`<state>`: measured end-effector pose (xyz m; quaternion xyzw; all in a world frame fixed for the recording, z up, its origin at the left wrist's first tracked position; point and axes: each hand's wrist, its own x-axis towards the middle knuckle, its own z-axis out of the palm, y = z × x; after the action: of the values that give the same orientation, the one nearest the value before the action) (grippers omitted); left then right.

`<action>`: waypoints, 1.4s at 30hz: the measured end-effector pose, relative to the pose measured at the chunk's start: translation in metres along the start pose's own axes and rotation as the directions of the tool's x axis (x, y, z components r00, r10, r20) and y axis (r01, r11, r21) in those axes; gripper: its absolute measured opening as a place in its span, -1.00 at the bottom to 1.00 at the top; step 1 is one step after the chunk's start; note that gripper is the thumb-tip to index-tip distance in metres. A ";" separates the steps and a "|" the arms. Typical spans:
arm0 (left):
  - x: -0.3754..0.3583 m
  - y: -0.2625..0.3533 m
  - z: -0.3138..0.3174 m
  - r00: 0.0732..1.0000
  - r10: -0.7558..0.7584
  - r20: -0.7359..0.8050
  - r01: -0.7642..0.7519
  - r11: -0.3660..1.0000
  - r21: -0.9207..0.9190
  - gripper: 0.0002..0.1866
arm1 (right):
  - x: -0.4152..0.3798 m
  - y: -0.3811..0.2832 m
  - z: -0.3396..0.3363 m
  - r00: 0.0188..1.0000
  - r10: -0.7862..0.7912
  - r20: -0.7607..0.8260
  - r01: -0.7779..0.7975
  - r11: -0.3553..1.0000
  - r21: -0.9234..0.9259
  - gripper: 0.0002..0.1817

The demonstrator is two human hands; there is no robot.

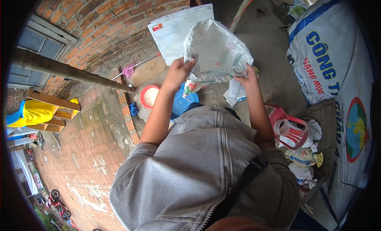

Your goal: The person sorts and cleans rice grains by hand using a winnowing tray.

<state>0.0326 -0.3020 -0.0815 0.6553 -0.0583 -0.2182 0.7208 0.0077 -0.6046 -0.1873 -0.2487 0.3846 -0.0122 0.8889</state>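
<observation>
A white woven plastic sack hangs between my two hands with its wide mouth held open. My left hand pinches the rim on the left side, and my right hand grips the opposite edge. Below the sack, partly hidden by it and my clothing, is a blue basin. A red basin with pale contents sits beside it, near my left forearm. Another white bag lies on the ground under my right hand.
A white board leans by the brick wall. At right are a red plastic chair, crumpled sacks and a large printed banner. A wooden pole crosses the left side. Yellow cloth lies on a wooden frame.
</observation>
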 end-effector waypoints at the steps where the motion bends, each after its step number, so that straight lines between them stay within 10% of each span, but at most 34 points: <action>1: -0.002 0.003 0.001 0.999 0.035 0.003 -0.035 0.999 0.024 -0.74 | 0.002 0.002 -0.003 1.000 0.002 -0.002 -0.002 1.000 0.002 -0.45; 10: -0.022 0.028 -0.016 0.985 0.168 -0.022 -0.167 0.984 0.066 -0.75 | 0.024 0.005 -0.040 0.980 0.145 -0.138 -0.138 0.989 0.056 -0.46; 21: -0.032 0.029 -0.049 0.934 0.256 -0.247 -0.257 0.966 0.029 -0.76 | -0.049 -0.032 -0.007 0.968 0.070 0.241 0.110 0.743 -0.660 -0.57; 25: -0.031 0.027 -0.055 0.891 0.270 -0.366 -0.376 0.889 -0.260 -0.78 | -0.063 -0.032 0.005 0.893 0.184 0.412 0.033 0.884 -0.466 -0.56; 28: -0.026 0.020 -0.080 0.909 0.042 -0.414 -0.010 0.997 0.080 -0.79 | -0.057 -0.018 0.009 0.941 0.167 0.293 -0.055 0.933 -0.355 -0.57; 35: -0.030 -0.003 -0.058 0.857 0.161 -0.490 -0.357 0.871 -0.337 -0.82 | -0.076 -0.032 0.017 0.820 -0.005 0.573 0.084 0.990 -0.112 -0.60; 37: -0.032 0.001 -0.058 0.858 0.150 -0.491 -0.316 0.908 -0.275 -0.82 | -0.067 -0.036 0.009 0.821 -0.042 0.569 0.132 0.984 -0.118 -0.61; 39: -0.037 0.006 -0.057 0.889 0.020 -0.457 0.026 0.995 0.095 -0.80 | -0.066 -0.037 0.003 0.796 -0.002 0.605 0.382 0.778 -0.499 -0.59; 42: -0.025 -0.027 -0.058 0.890 -0.005 -0.455 0.006 1.000 0.001 -0.78 | -0.075 -0.040 0.004 0.782 0.062 0.620 0.310 0.824 -0.474 -0.54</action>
<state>0.0250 -0.2403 -0.1104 0.6894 0.1138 -0.0607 0.7128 -0.0353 -0.6223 -0.1164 -0.5102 0.0455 0.1189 0.8506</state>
